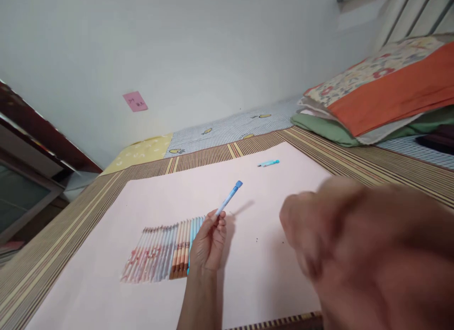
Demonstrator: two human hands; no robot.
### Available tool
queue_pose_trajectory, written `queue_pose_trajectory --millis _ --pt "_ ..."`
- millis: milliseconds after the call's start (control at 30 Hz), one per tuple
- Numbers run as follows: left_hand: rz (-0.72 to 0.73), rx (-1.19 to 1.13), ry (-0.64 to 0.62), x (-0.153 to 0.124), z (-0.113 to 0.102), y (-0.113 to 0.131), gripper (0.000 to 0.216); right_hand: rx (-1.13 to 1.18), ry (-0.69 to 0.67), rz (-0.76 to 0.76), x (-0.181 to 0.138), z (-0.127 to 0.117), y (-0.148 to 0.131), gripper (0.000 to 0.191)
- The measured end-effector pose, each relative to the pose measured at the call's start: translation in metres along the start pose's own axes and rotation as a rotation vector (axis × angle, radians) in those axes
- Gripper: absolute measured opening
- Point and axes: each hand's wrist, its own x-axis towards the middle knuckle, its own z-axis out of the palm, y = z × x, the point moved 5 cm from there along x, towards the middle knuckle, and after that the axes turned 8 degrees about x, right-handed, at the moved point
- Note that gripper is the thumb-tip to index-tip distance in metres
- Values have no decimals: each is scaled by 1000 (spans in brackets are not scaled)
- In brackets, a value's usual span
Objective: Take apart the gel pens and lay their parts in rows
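My left hand (209,245) is closed around a light blue pen (229,197), whose darker blue end points up and to the right. It is held above a white sheet (262,282). Just left of this hand lies a neat row of pens (159,252), side by side in pinkish, brown-and-cream and turquoise groups; my hand hides part of the turquoise ones. My right hand (340,235) is large, blurred and close to the camera at the right. Its fingers look curled together, and anything inside them is hidden.
Small turquoise pen-like pieces (269,163) lie near the sheet's far edge. A striped mat (213,159) surrounds the sheet. Folded bedding (393,89) is stacked at the far right, against the wall. A pink note (135,101) is stuck to the wall.
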Motion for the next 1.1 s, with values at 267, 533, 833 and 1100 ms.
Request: queue_pose_trajectory --millis 267,533,833,1100 --pt "40 0 15 -2 6 0 17 -90 184 398 22 -30 132 43" --pt "175 167 -63 -8 21 -4 37 -159 -76 604 -3 -9 178 43" --pt "419 496 26 -15 24 3 30 -84 -3 616 -4 -12 186 42" --pt "394 512 -19 -19 28 3 31 -124 48 590 0 -10 174 39"
